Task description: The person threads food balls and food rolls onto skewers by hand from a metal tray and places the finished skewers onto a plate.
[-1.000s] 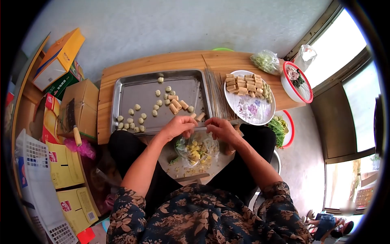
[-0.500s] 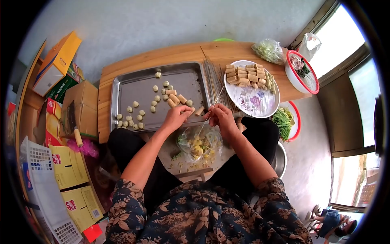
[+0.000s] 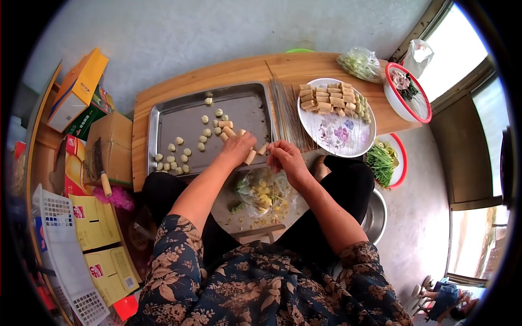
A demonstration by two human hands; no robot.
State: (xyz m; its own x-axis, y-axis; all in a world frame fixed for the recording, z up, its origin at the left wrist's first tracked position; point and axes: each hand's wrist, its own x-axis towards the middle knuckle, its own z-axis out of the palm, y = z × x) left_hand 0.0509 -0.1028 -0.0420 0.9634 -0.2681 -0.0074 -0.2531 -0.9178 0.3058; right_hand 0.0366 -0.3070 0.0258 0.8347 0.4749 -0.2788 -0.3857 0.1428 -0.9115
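Observation:
My right hand (image 3: 286,160) is closed in a pinch on a thin skewer (image 3: 273,129), which stands nearly in line with my view at the tray's near right corner. My left hand (image 3: 238,150) reaches over the near edge of the metal tray (image 3: 179,126), its fingers curled down among short tan rolls (image 3: 225,124); what they grip is hidden. One tan roll (image 3: 249,157) lies just below that hand, and another (image 3: 263,148) sits between the two hands. Several pale green-flecked balls (image 3: 172,147) are scattered over the tray's left and middle.
Right of the tray lies a bundle of thin skewers (image 3: 286,111). Beyond it, a flowered oval plate (image 3: 333,136) bears skewered rolls and balls. A bag of cut vegetables (image 3: 263,195) is below my hands. Red-rimmed basins (image 3: 389,98) stand at right, cartons (image 3: 109,144) at left.
My left hand has moved slightly left and up, further over the rolls in the tray. My right hand has shifted left, and the skewer has turned from slanted to nearly upright.

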